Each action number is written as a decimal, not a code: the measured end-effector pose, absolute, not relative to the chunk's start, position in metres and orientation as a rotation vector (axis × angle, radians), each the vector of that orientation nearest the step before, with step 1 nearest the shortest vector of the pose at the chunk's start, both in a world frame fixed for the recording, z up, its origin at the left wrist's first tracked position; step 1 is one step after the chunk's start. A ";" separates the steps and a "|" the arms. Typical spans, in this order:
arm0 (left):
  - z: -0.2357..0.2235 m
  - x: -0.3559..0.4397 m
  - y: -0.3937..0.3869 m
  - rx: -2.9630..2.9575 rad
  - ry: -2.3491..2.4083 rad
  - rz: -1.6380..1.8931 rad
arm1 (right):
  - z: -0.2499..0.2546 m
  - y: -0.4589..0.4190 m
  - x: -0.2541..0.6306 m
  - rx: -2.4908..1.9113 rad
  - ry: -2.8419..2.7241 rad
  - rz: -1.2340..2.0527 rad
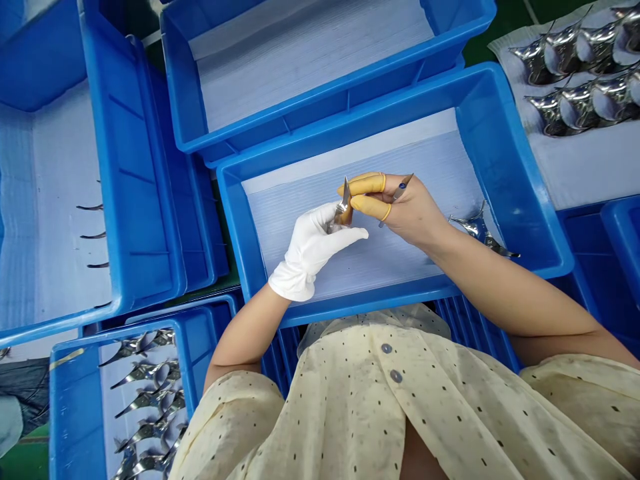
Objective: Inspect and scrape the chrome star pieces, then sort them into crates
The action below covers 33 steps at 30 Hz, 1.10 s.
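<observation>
Looking down from the head camera, we see a small shiny metal piece (343, 212) held between our two hands, above the middle of a blue plastic tray (235, 220) lined with pale sheeting. Its long axis stands nearly upright in the view, with a thin point rising toward the tray's far side. Our left hand (305, 253), in a white cotton glove, is closed around the lower end, and its gloved fingers curl beneath the piece. Our right hand (410, 213) lies nearer the upper part: two yellow finger cots (367, 185) press in from the right and appear to touch the piece, though the exact contact is hard to see. That hand also grips a slim metal tool (403, 190) with a blue mark, which slants across behind the fingers. Just beyond our right wrist, a curved metal part (477, 229) lies in the same tray, apart from both hands. More curved parts sit in rows on a white sheet (575, 167) at the upper right and in a blue bin (75, 413) at the lower left.
</observation>
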<state>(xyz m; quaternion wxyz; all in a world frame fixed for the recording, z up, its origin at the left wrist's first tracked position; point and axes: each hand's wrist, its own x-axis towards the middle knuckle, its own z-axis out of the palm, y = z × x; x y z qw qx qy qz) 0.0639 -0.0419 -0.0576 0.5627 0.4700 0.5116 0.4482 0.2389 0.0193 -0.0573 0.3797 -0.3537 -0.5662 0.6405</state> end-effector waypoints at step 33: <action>-0.063 0.055 -0.044 0.987 1.185 1.036 | -0.068 0.019 0.239 -0.713 -1.176 1.514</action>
